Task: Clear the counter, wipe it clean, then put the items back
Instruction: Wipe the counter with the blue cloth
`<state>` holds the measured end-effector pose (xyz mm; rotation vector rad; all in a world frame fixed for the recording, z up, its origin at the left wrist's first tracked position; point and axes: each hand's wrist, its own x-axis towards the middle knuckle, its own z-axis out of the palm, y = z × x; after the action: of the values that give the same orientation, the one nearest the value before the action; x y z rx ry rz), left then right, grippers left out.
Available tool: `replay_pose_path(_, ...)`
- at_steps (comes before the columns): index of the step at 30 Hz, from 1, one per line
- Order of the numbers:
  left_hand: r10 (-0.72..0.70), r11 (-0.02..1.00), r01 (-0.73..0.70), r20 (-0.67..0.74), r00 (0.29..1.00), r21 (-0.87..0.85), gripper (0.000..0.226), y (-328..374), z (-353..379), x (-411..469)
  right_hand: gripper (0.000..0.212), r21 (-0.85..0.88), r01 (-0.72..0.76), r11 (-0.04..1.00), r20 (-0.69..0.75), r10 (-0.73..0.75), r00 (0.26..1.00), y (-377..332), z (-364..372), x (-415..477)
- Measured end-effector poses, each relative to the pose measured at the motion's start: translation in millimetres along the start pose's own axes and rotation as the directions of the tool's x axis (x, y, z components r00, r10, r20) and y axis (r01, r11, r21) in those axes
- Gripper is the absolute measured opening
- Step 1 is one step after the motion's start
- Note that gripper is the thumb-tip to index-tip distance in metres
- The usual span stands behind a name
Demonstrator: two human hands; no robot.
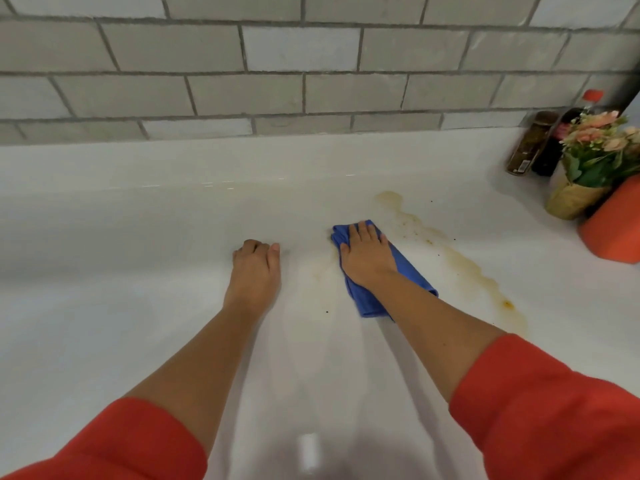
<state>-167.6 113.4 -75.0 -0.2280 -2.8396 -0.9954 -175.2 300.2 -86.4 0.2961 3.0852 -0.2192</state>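
Note:
A folded blue cloth [405, 268] lies on the white counter [138, 237], and my right hand [365, 258] presses flat on it with straight fingers. A brownish spill stain [460, 258] runs diagonally across the counter just right of the cloth, with a fainter smear to the cloth's left. My left hand [256, 265] rests on the counter to the left of the cloth, its fingers curled under and holding nothing.
At the far right stand a brown spice jar [530, 143], a dark bottle with a red cap [557, 140], a flower bunch in a woven pot [588, 168] and an orange container [616, 226]. A grey tiled wall [277, 64] backs the counter.

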Motion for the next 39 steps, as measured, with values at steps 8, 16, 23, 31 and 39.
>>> replay_pose_path(8, -0.013, 0.999, 0.012, -0.02, 1.0, -0.041, 0.04, -3.9, 2.4, 1.5, 0.032, 0.543, 0.305, 0.782, -0.175, -0.25, 0.952, 21.0, -6.3, -64.2)
replay_pose_path(16, 0.008, 1.0, -0.008, -0.032, 0.999, -0.013, 0.046, -6.8, 6.1, 6.6, 0.033, 0.409, 0.087, 0.908, -0.092, -0.054, 0.994, 21.3, -13.2, 36.6)
replay_pose_path(23, -0.004, 0.997, 0.002, -0.021, 1.0, -0.072, 0.039, -5.0, 0.8, 2.8, 0.038, 0.46, 0.33, 0.824, -0.041, -0.352, 0.935, -8.9, -6.6, -25.6)
replay_pose_path(31, -0.055, 0.978, 0.055, 0.006, 0.998, -0.203, 0.044, -8.6, 0.3, 2.6, 0.023, 0.839, 0.097, 0.535, -0.033, -0.127, 0.991, 18.1, -21.7, -48.1)
replay_pose_path(39, -0.008, 0.903, -0.03, -0.087, 0.996, -0.428, 0.036, -14.2, -19.8, -35.8, 0.031, 0.586, 0.262, 0.767, -0.066, -0.277, 0.959, -10.4, -6.6, -68.6)
